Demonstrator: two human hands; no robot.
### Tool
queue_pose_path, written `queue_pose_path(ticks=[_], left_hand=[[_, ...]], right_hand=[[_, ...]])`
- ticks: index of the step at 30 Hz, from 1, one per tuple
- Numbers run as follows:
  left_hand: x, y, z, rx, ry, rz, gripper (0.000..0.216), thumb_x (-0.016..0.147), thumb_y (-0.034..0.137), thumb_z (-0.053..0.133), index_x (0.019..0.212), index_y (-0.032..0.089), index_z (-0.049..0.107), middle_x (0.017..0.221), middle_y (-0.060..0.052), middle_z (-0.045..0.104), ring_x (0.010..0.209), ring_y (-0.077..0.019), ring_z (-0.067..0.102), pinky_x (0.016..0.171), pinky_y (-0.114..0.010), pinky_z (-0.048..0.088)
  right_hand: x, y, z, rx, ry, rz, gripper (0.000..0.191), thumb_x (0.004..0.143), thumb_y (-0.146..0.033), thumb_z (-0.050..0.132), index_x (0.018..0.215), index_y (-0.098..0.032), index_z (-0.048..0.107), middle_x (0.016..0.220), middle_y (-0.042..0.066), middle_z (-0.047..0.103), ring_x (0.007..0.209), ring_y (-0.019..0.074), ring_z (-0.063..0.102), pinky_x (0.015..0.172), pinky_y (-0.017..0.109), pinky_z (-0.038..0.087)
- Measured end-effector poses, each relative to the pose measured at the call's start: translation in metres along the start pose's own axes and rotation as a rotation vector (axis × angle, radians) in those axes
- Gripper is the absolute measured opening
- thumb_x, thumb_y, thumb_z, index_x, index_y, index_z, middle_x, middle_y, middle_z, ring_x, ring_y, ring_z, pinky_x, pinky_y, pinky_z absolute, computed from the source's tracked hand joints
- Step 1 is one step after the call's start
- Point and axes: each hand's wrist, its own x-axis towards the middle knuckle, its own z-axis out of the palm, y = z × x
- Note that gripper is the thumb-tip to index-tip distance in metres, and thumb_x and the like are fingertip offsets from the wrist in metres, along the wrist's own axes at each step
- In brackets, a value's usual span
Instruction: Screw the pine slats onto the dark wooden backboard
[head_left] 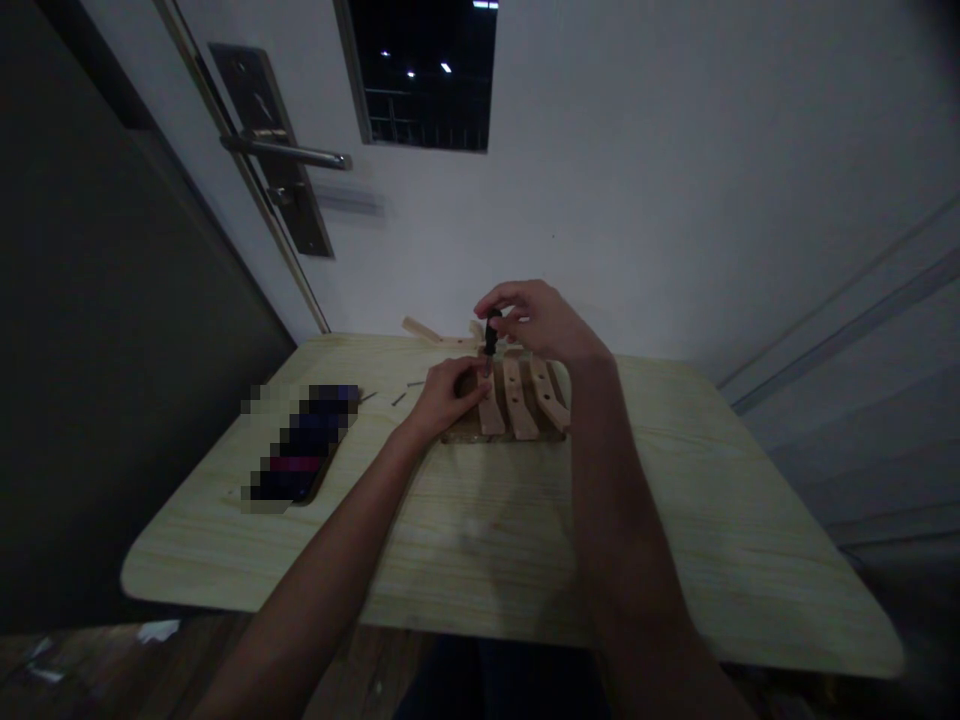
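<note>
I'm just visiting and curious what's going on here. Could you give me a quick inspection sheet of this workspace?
Surface: pale wood-grain table with rounded corners, dimly lit.
Job's things: wooden slats with holes lying side by side on a board; black-handled screwdriver held upright over them.
Clutter: small screws loose on the table; a blurred dark object at left; spare wooden pieces at the far edge.
Grippers: left hand rests on the slats by the tool's tip; right hand grips the screwdriver handle.
Cables: nothing seen.
Surroundings: white wall, door with a metal lever handle, dark window.
</note>
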Motion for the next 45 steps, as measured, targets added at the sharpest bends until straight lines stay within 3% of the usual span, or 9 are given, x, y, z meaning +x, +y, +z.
queue_pose_path(ticks=[4,12,17,22,30,37,45], left_hand=[[0.0,0.001,0.0,-0.004,-0.002,0.005,0.036,0.082,0.037,0.061,0.113,0.018,0.065,0.105,-0.008,0.071,0.097,-0.0249,0.064,0.089,-0.038,0.048],[0.0,0.001,0.0,-0.004,-0.007,-0.008,0.037,0.083,0.038,0.061,0.113,0.018,0.065,0.107,-0.009,0.071,0.096,-0.0252,0.064,0.086,-0.038,0.048],[0.001,0.001,0.0,-0.006,-0.001,0.002,0.035,0.083,0.038,0.061,0.111,0.017,0.065,0.106,-0.009,0.071,0.097,-0.025,0.064,0.087,-0.038,0.048],[0.001,-0.002,0.001,-0.021,-0.006,0.0,0.036,0.083,0.038,0.061,0.112,0.018,0.064,0.107,-0.008,0.071,0.096,-0.0245,0.064,0.086,-0.038,0.049],[0.001,-0.001,0.0,-0.008,-0.003,-0.014,0.036,0.082,0.037,0.062,0.113,0.019,0.065,0.106,-0.008,0.071,0.097,-0.0248,0.064,0.088,-0.038,0.049],[0.0,0.0,-0.001,-0.007,-0.014,0.002,0.036,0.083,0.038,0.061,0.114,0.019,0.065,0.108,-0.008,0.071,0.099,-0.0249,0.064,0.089,-0.039,0.048],[0.0,-0.002,0.002,-0.013,0.005,0.004,0.035,0.083,0.036,0.063,0.112,0.017,0.065,0.108,-0.01,0.071,0.099,-0.0254,0.064,0.089,-0.039,0.048]], right_hand=[[-0.002,0.006,-0.002,-0.04,-0.051,0.02,0.035,0.074,-0.002,0.046,0.093,-0.018,0.071,0.099,0.006,0.07,0.084,0.0145,0.062,0.069,0.026,0.051],[0.002,0.006,0.001,-0.17,0.004,0.033,0.031,0.078,-0.004,0.052,0.096,-0.018,0.073,0.098,0.006,0.072,0.083,0.0157,0.063,0.076,0.03,0.051],[0.002,0.002,0.001,-0.198,0.073,0.077,0.009,0.073,-0.018,0.072,0.082,-0.016,0.069,0.083,0.006,0.069,0.072,0.0151,0.061,0.071,0.032,0.049],[0.0,-0.002,0.003,-0.215,0.099,0.124,0.02,0.07,-0.026,0.076,0.07,-0.018,0.058,0.077,0.003,0.064,0.072,0.0151,0.057,0.067,0.03,0.046],[0.001,-0.01,0.004,-0.148,-0.014,-0.029,0.023,0.072,-0.004,0.062,0.089,-0.017,0.07,0.093,0.005,0.07,0.084,0.0161,0.062,0.076,0.03,0.048],[0.0,-0.003,-0.001,-0.216,-0.052,0.011,0.036,0.074,0.0,0.052,0.094,-0.017,0.076,0.096,0.006,0.073,0.084,0.0164,0.064,0.079,0.031,0.049],[0.001,-0.005,0.005,-0.251,0.054,0.047,0.009,0.074,-0.019,0.072,0.083,-0.018,0.072,0.084,0.005,0.069,0.076,0.0156,0.061,0.071,0.03,0.047]])
